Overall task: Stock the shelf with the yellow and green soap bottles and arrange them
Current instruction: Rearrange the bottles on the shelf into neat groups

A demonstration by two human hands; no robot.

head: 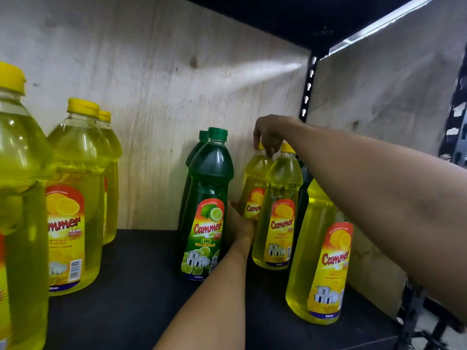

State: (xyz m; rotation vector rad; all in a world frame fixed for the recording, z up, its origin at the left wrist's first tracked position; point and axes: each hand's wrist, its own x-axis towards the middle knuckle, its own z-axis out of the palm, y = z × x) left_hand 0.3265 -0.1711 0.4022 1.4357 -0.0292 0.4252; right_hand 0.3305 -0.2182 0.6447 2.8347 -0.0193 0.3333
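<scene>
Head cam, only view: right hand (270,136) pinches the top of the rear yellow bottle (254,183) near the back right of the shelf (141,269). The left hand (240,223) grips that bottle low down, fingers mostly hidden. The front yellow bottles (278,223) stand just ahead of it, the green bottles (206,198) just beside it, and the left yellow bottles (75,198) well apart.

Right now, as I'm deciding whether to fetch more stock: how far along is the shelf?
Done: yellow-capped clear lemon soap bottles stand left, two dark green lime soap bottles centre, on the black shelf board. In hand: the left hand and right hand hold the rear yellow plastic bottle at right. Left: probably aligning that row, filling bare gaps.
</scene>
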